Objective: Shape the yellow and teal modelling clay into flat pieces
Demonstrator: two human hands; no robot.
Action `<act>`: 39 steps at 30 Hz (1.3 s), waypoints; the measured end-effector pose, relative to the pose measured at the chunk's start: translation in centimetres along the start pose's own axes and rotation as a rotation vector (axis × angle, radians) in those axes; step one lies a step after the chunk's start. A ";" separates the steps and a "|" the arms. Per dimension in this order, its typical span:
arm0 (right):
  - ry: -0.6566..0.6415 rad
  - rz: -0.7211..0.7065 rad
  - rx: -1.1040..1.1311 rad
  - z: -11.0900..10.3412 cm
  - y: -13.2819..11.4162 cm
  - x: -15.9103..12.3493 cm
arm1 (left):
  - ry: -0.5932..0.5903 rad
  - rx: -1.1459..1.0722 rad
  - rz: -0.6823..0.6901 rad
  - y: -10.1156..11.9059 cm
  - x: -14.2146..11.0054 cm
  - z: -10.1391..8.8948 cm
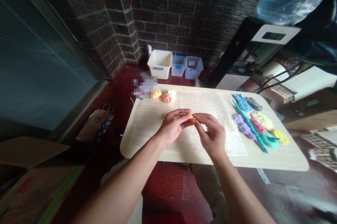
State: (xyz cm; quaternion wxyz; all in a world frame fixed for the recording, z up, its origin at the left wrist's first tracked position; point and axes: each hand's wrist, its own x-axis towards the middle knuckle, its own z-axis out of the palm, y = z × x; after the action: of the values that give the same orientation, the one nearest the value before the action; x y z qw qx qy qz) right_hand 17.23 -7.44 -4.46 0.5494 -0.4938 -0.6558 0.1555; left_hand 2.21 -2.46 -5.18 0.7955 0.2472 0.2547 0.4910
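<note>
Over the middle of the table, my left hand [173, 125] and my right hand [212, 131] meet with their fingertips pinched on a small orange-yellow piece of modelling clay [192, 116]. The fingers cover most of it, so its full shape is hidden. Beneath both hands lies a sheet of bubble wrap [147, 125]. Beyond my left hand, near the table's far edge, sit a peach-coloured clay lump [167, 98], a pale green-white one [171, 93] and a yellow one [157, 93].
On the table's [292, 159] right side lie blue clay [242, 102], grey clay [253, 103], purple clay [243, 125] and several other colours, with a long twisted teal strip [249, 125] across them. A white bin [159, 64] and two clear-blue bins [194, 67] stand by the wall.
</note>
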 end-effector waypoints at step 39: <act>-0.159 -0.014 -0.054 -0.3 -0.3 -0.2 | -0.045 0.220 0.055 -0.2 -0.1 -0.6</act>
State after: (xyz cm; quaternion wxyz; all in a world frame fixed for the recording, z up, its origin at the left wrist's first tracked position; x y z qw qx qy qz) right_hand 17.36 -7.81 -4.23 0.4833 -0.4899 -0.7047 0.1727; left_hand 1.87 -2.56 -5.76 0.7552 0.3508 0.2823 0.4763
